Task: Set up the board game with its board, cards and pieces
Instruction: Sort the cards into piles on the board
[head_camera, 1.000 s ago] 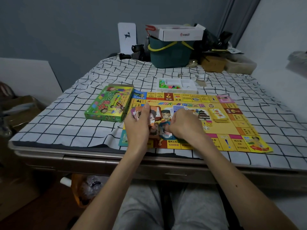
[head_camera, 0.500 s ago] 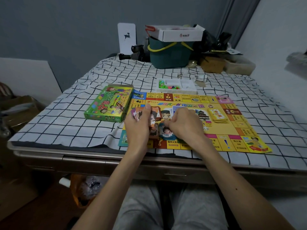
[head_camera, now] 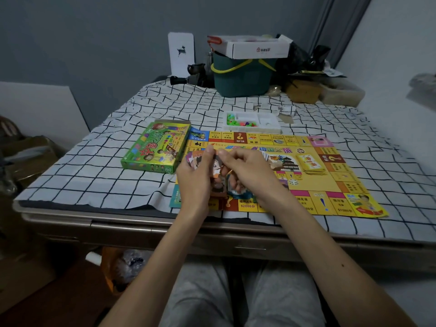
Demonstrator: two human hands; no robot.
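We count two hands, left hand [head_camera: 195, 182] and right hand [head_camera: 250, 171], over one game board [head_camera: 330, 185], holding one fan of cards [head_camera: 195, 159] too overlapped to number. One green box [head_camera: 157, 149] lies left of the left hand, one white tray [head_camera: 266, 120] beyond both, one yellow card stack [head_camera: 311, 162] right of the right hand.

left hand [head_camera: 195, 178] curled, gripping | right hand [head_camera: 250, 172] pinching | both forearms extended forward

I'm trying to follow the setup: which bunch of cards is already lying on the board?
The yellow stack on the board's right side, with no hand on it. The picture cards are fanned in the left hand.
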